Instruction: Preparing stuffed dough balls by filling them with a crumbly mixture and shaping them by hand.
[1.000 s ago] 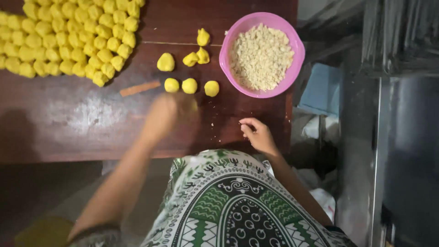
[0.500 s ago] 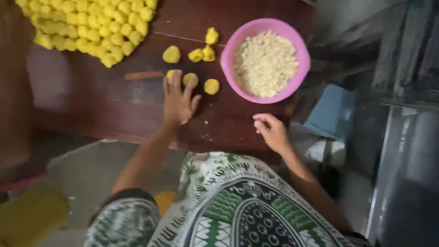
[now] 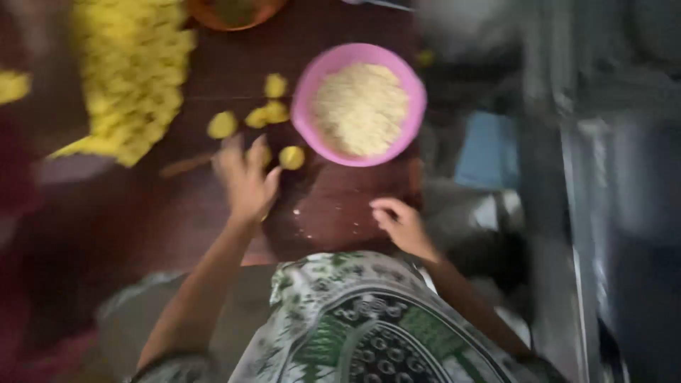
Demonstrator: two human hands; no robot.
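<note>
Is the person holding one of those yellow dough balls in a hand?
It cannot be told. The left hand lies flat, fingers spread, over a yellow ball on the dark wooden table. The right hand rests curled on the table, apparently empty.

Bowl [image 3: 360, 105] of crumbs [image 3: 362, 106] sits far right on the table [image 3: 333, 206]. Loose dough balls [image 3: 291, 157] lie just left of the bowl. Large heap of balls [image 3: 131, 78] lies far left. Left hand [image 3: 245, 181] rests flat on the table, near side of the loose balls. Right hand [image 3: 401, 223] rests at the near table edge, below the bowl.
</note>
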